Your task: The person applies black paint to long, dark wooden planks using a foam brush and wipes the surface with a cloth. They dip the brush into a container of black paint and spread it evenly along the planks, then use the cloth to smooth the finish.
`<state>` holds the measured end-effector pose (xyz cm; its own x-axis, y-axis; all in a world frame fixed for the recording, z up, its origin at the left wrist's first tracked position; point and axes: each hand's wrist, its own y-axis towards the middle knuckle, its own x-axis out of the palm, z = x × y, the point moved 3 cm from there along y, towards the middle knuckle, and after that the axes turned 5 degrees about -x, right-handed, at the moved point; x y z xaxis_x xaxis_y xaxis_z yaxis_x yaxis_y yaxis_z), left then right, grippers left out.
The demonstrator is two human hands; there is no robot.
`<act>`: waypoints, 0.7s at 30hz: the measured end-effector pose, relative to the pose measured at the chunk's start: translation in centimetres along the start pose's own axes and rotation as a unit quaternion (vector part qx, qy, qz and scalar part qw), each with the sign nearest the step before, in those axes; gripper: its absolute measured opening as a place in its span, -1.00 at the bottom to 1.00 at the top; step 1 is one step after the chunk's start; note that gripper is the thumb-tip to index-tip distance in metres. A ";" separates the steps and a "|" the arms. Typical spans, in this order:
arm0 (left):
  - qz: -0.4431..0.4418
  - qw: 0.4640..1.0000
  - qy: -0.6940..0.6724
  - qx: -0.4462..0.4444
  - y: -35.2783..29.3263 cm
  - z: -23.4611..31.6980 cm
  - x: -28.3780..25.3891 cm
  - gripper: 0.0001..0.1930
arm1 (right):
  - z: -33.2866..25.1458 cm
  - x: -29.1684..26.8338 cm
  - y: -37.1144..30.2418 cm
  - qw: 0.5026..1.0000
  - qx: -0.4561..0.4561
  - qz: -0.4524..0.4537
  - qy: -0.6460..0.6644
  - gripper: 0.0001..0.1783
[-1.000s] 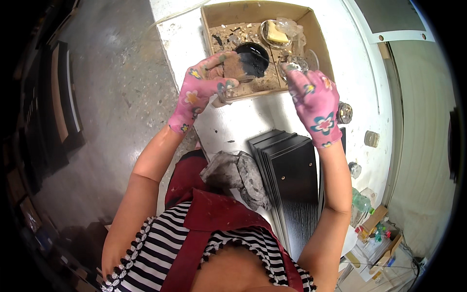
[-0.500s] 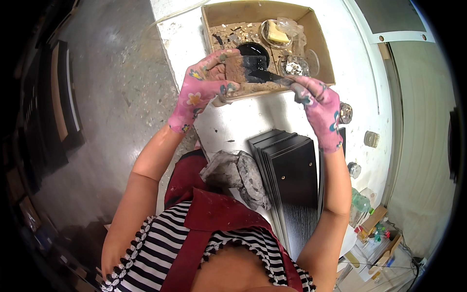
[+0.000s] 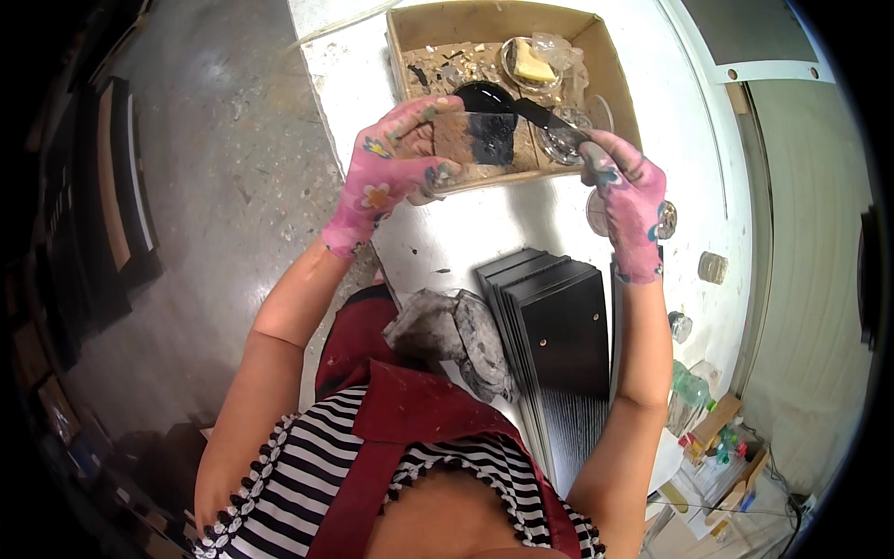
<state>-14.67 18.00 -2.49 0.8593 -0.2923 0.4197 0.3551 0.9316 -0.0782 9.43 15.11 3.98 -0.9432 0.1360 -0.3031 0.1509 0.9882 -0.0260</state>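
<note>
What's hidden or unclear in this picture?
In the head view:
Dark blade: grip end, inside the right hand.
Smeared plate: left end, hidden by the left hand.
Black dish: partly behind the plate.
Jar: partly behind the right hand.
Bits in the box: too small to identify.

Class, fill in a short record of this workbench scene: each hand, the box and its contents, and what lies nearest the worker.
Left hand: pink-gloved, holding a clear plate smeared black
Right hand: pink-gloved, gripping a spatula with a black-coated blade
Spatula touching plate: cannot tell
Box: open cardboard box on a white table
Box contents: round black dish; yellow block in a clear round dish
Near the body: stack of black panels; grey-stained rag left of it
</note>
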 end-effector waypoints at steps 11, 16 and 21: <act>-0.017 1.000 0.007 0.017 0.1 -0.4 -0.1 -0.39 | 0.0 -0.2 -0.4 1.000 0.003 0.009 -0.020 -0.79; -0.010 0.995 0.066 0.074 0.0 -0.4 -0.3 -0.41 | -0.3 0.5 -1.1 0.998 0.044 -0.043 0.010 -0.76; 0.021 0.978 0.166 0.126 -0.4 -0.1 -0.5 -0.42 | 0.8 -0.9 -0.3 0.995 0.099 -0.017 0.000 -0.74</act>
<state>-15.22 17.80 -2.78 0.9581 -0.2681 0.1011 0.2512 0.9557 0.1536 10.44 14.59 3.52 -0.9489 0.1022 -0.2984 0.1738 0.9589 -0.2243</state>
